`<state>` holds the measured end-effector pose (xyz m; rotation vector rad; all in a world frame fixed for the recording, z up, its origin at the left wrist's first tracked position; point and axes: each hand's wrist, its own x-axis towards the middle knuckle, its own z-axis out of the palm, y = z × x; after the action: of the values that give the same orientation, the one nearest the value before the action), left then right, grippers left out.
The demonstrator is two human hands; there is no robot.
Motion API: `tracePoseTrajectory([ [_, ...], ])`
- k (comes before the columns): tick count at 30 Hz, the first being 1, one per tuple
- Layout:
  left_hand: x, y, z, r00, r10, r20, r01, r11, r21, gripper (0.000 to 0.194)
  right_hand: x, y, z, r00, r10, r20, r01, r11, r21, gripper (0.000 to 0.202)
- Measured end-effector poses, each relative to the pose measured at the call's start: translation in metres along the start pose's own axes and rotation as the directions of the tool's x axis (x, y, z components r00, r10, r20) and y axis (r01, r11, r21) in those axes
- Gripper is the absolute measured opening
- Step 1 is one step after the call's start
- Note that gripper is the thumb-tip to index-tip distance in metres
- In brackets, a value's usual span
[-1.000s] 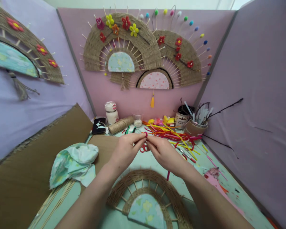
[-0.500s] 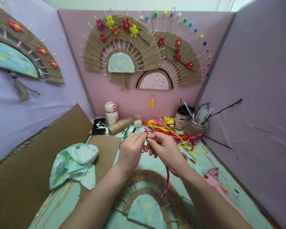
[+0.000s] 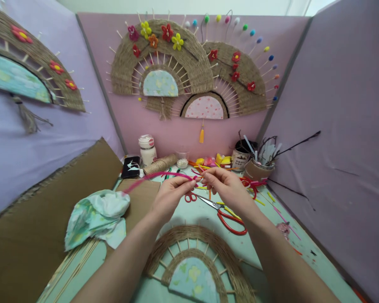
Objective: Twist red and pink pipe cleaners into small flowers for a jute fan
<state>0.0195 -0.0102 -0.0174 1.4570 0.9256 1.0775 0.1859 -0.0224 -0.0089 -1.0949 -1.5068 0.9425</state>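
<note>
A magenta pipe cleaner is pinched between the thumb and fingers of my left hand. Its long tail sweeps out to the left, blurred by motion, and a small loop shows at my fingertips. My right hand is closed at the looped end, thumb against fingers, close to my left fingertips. Below my hands lie red-handled scissors, partly hidden by my right wrist. Nearer to me, a woven twine fan with a floral fabric half-disc rests flat on the table.
Crumpled floral cloth lies on cardboard at left. Behind stand a white jar, a twine roll and a pot of twigs. Loose pipe cleaners lie at right. Finished fans hang on the back panel.
The pipe cleaner's tail has swung from hanging below my right hand to stretching out left over my left hand. My left hand has turned, and the scissors now show more.
</note>
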Motion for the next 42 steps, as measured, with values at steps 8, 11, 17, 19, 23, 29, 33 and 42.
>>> tracePoseTrajectory([
  [8, 0.001, -0.005, 0.004, 0.992, -0.093, 0.089, 0.116, 0.945, -0.307, 0.016, 0.0, -0.005, 0.008, 0.996, 0.024, 0.086, -0.03, 0.997, 0.073, 0.013],
  [11, 0.001, -0.007, 0.005, 0.994, -0.089, 0.059, 0.102, 0.956, -0.275, 0.017, 0.001, -0.002, 0.012, 0.998, 0.04, 0.044, -0.044, 0.994, 0.1, 0.012],
  [17, 0.0, -0.009, 0.008, 0.998, -0.048, -0.031, 0.042, 0.984, -0.174, 0.021, 0.003, 0.002, 0.015, 0.994, 0.1, 0.047, -0.108, 0.974, 0.197, 0.014],
  [19, 0.001, -0.007, 0.008, 0.997, -0.044, -0.067, 0.034, 0.989, -0.146, 0.023, 0.004, 0.004, 0.015, 0.994, 0.104, 0.047, -0.111, 0.968, 0.223, 0.014],
  [23, 0.002, -0.002, 0.008, 0.996, -0.028, -0.089, 0.02, 0.996, -0.09, 0.022, 0.005, 0.008, 0.015, 0.993, 0.094, 0.076, -0.11, 0.959, 0.261, 0.013],
  [29, 0.001, -0.002, 0.008, 0.983, 0.012, -0.185, -0.008, 1.0, 0.024, 0.022, 0.004, 0.009, 0.018, 0.994, 0.096, 0.052, -0.106, 0.957, 0.27, 0.013],
  [33, 0.001, -0.004, 0.006, 0.962, 0.077, -0.261, -0.049, 0.993, 0.112, 0.019, 0.004, 0.009, 0.02, 0.994, 0.101, 0.03, -0.106, 0.959, 0.264, 0.016],
  [42, 0.001, -0.006, 0.007, 0.949, 0.158, -0.272, -0.139, 0.986, 0.086, 0.021, 0.005, 0.016, 0.022, 0.992, 0.122, 0.034, -0.127, 0.955, 0.267, 0.027],
])
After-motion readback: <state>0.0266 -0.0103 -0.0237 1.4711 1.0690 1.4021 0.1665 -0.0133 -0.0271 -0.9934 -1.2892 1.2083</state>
